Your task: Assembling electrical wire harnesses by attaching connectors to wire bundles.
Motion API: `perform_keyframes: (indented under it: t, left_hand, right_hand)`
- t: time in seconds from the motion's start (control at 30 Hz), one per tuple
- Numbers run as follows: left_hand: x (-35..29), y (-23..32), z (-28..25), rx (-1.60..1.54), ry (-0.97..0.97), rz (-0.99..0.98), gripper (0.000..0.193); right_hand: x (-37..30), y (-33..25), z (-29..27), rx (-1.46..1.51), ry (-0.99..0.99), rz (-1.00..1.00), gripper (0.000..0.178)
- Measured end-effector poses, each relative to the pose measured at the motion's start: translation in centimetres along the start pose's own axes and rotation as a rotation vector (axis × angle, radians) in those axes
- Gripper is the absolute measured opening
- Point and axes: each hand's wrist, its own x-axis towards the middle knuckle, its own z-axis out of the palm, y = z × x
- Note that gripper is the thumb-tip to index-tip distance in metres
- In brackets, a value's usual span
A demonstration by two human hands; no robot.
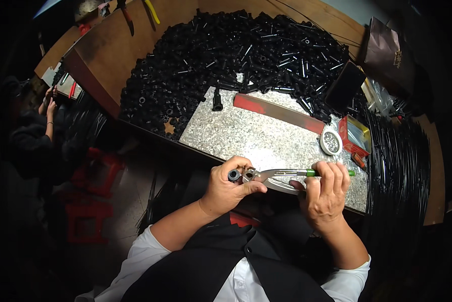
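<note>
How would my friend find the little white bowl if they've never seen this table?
Look for the big heap of black parts, then the speckled slab in front of it. On the slab's right side, between a long bar's end and a red box, sits the bowl. It's the round white one with shiny bits inside.

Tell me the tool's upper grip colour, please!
The upper grip is green, clearest in the head view.
</note>
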Motion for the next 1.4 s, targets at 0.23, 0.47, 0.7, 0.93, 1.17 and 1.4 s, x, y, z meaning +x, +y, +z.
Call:
perform_keyframes:
  t: [0.23, 0.47, 0.7, 0.93, 1.17, 1.4]
  left_hand:
    - [-0.4, -0.4, -2.2, 0.062, -0.154, -0.036, 0.063]
    - [0.0, -0.5, -2.3, 0.023, -0.344, 0.052, 0.065]
    - [0.0, -0.5, -3.4, 0.122, -0.284, -0.002, 0.064]
    - [0.4, -0.3, -3.5, -0.038, -0.509, 0.03, 0.064]
    - [0.3, -0.6, -3.1, 0.086, -0.418, 0.072, 0.059]
    - [0.1, -0.4, -2.1, 0.053, -0.367, 0.071, 0.073]
  right_hand:
    - [-1.5, -0.2, -1.0, 0.432, -0.329, 0.01, 0.025]
    - [-2.3, -1.3, -1.4, 2.005, -1.424, 0.856, 0.029]
    - [-2.0, -1.6, -2.3, 0.861, -0.398, 0.139, 0.045]
    - [-4.2, -0.1, -0.6, 2.153, -1.405, 1.038, 0.014]
    - [-3.4, -1.1, -0.8, 0.879, -0.618, 0.13, 0.069]
    - [-2.3, -1.2, -0.9, 0.575, -0.543, 0.102, 0.064]
